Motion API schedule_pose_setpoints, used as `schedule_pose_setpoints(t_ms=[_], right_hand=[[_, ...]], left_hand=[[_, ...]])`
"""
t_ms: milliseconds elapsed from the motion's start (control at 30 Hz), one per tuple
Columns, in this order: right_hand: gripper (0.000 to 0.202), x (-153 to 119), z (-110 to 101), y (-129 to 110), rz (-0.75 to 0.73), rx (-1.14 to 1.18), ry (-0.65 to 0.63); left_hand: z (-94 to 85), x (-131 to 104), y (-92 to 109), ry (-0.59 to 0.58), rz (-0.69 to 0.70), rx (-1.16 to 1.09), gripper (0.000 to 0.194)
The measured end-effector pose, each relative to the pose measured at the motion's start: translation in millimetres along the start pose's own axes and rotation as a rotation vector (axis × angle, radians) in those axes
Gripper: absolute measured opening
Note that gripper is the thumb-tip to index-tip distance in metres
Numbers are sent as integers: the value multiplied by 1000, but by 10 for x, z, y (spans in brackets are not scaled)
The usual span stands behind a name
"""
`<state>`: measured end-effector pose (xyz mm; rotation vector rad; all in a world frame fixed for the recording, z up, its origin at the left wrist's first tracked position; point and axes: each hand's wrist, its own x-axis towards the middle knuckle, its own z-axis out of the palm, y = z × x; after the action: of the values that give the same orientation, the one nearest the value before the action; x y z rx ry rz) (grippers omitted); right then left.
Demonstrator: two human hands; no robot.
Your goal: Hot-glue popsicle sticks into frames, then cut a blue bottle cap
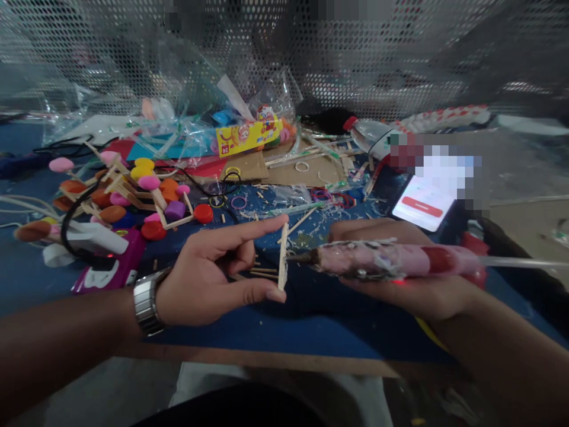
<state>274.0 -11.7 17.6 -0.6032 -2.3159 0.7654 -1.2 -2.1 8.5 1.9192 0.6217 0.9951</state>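
My left hand (208,270), with a metal watch at the wrist, holds a short wooden stick (283,258) upright in view, its ends between index fingertip and thumb. Whitish strands cling to the stick's right side. My right hand (400,290) is wrapped round a pink glue gun (377,260), which is smeared with dried glue. The gun's nozzle (306,257) points left, at or very close to the middle of the stick. Several thin sticks (265,272) show behind the held one.
Stick models with coloured round pieces (149,182) stand at the left, by a purple power strip (133,252). Farther back are a yellow-labelled packet (249,137), cardboard (306,169) and a bottle (368,135). A lit phone (424,201) lies at the right.
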Motion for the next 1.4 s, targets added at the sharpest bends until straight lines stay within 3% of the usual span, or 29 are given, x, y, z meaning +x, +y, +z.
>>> schedule_pose_setpoints(t_ms=[433, 800, 933, 1067, 1400], right_hand=[[16, 3, 5, 0, 21, 27, -2], [24, -37, 3, 27, 18, -17, 6], [27, -29, 11, 42, -4, -50, 66], [33, -36, 24, 70, -9, -71, 33], [46, -108, 95, 123, 78, -22, 234]], left_hand=[[5, 2, 3, 7, 0, -19, 72], [20, -24, -17, 9, -15, -41, 73], [20, -24, -10, 4, -17, -44, 72], [13, -18, 4, 0, -37, -15, 70], [5, -19, -15, 4, -3, -11, 70]])
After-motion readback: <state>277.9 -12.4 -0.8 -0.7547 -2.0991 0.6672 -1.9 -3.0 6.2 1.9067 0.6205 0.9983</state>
